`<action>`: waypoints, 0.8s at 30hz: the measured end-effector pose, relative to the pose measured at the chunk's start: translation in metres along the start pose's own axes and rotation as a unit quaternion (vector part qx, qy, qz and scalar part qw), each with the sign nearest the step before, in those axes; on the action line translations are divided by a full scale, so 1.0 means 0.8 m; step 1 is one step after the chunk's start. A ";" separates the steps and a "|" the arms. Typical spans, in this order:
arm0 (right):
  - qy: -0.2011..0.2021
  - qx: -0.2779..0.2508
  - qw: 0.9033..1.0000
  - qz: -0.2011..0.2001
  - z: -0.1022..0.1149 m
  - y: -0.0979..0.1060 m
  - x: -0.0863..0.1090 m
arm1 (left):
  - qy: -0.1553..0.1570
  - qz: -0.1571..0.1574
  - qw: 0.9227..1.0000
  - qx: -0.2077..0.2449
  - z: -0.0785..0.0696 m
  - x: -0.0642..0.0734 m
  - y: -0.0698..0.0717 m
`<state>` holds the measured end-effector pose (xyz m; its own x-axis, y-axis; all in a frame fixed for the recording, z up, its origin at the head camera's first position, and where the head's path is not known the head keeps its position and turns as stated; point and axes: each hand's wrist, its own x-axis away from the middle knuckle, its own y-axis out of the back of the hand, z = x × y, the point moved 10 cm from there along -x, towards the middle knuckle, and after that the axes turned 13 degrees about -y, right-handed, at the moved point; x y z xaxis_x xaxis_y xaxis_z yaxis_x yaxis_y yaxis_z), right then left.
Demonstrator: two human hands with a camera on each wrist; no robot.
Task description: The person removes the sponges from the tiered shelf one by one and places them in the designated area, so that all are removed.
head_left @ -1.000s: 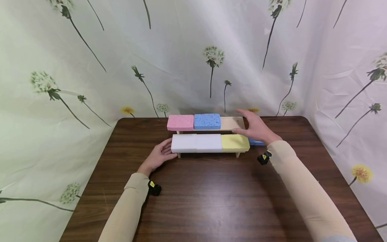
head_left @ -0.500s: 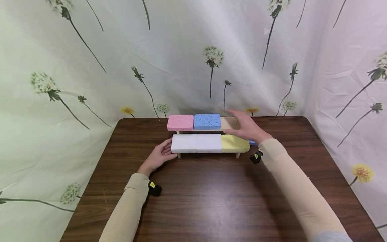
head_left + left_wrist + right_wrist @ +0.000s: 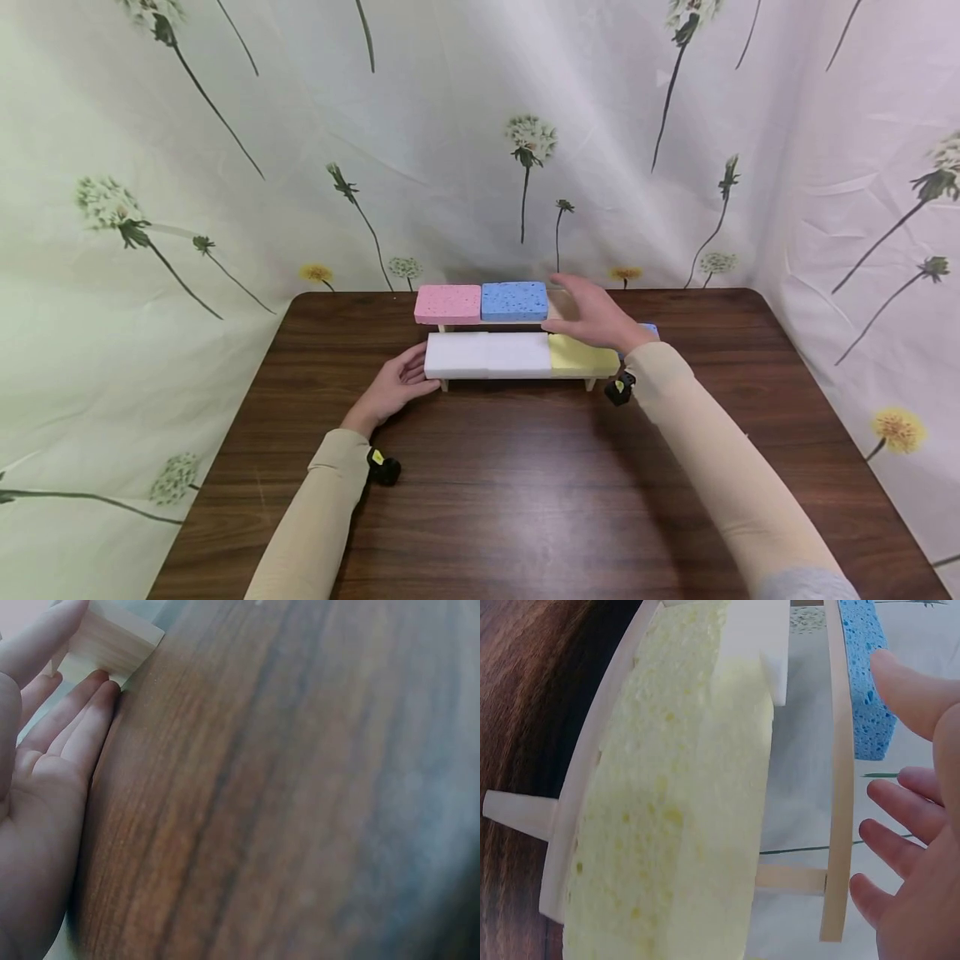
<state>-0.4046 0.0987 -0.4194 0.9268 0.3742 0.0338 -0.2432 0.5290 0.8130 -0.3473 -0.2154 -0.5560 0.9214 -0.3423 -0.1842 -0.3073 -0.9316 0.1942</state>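
A two-tier wooden rack (image 3: pixel 841 840) carries rectangular sponges. On its rear tier, a pink sponge (image 3: pixel 447 304) lies left of a blue sponge (image 3: pixel 514 301). Two white sponges (image 3: pixel 455 356) and a yellow sponge (image 3: pixel 585 356) fill the front tier. My left hand (image 3: pixel 390 390) is at the rack's left end, its extended fingers touching the wooden leg (image 3: pixel 112 645) in the left wrist view. My right hand (image 3: pixel 596 318) hovers over the rear tier's right part, thumb and fingers spread. Its thumb is right at the blue sponge, overlapping it in the right wrist view.
Another blue piece (image 3: pixel 649 332) lies behind the rack's right end, partly hidden by the right forearm. Dark wood-grain table (image 3: pixel 510 492) lies under everything. A white dandelion-print cloth (image 3: pixel 450 167) hangs behind and at the sides.
My right hand has moved left along the rear tier up to the blue sponge, uncovering more of the blue piece at the right. The left hand and the sponges have stayed put.
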 end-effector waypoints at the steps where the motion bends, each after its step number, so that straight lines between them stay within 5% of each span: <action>1: -0.001 0.001 1.000 0.003 0.000 -0.002 -0.002 | -0.001 0.001 1.000 0.000 0.000 0.000 0.000; 24: 0.001 0.028 0.999 0.019 0.009 -0.018 -0.017 | 0.003 0.004 1.000 -0.002 -0.001 -0.001 0.000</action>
<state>-0.4115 0.0802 -0.4274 0.9168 0.3943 0.0635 -0.2608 0.4706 0.8429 -0.3476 -0.2147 -0.5554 0.9204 -0.3488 -0.1768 -0.3136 -0.9285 0.1991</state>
